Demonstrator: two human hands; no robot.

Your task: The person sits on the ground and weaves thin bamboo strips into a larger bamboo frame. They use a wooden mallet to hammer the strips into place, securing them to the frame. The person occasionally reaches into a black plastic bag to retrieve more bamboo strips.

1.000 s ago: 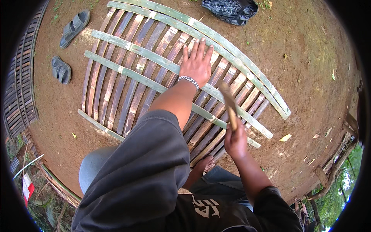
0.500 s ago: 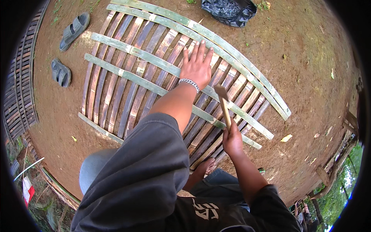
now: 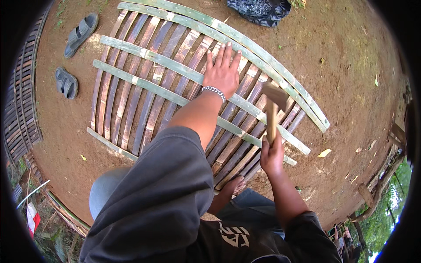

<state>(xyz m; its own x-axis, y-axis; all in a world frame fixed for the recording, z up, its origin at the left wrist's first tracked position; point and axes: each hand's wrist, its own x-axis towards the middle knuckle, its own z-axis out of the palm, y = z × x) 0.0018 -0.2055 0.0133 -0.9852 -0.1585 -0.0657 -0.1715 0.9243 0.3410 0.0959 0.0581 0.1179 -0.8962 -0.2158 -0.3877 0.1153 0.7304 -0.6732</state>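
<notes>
A bamboo slat panel (image 3: 144, 79) lies flat on the brown dirt, brown slats crossed by pale green strips. My left hand (image 3: 222, 70) presses on it with fingers spread, a metal bracelet at the wrist. My right hand (image 3: 272, 154) grips the wooden handle of a hammer (image 3: 272, 101), whose head hovers over the panel's right part, above a green cross strip. My bare foot (image 3: 232, 188) rests at the panel's near edge.
Two grey sandals (image 3: 81, 33) (image 3: 66, 82) lie on the dirt left of the panel. A black plastic bag (image 3: 259, 9) sits at the top. Another slatted panel (image 3: 17, 118) runs along the left edge. Wood scraps (image 3: 325, 153) lie at right.
My right hand has raised the hammer and shifted it a little to the right over the panel. My left hand stays pressed on the slats.
</notes>
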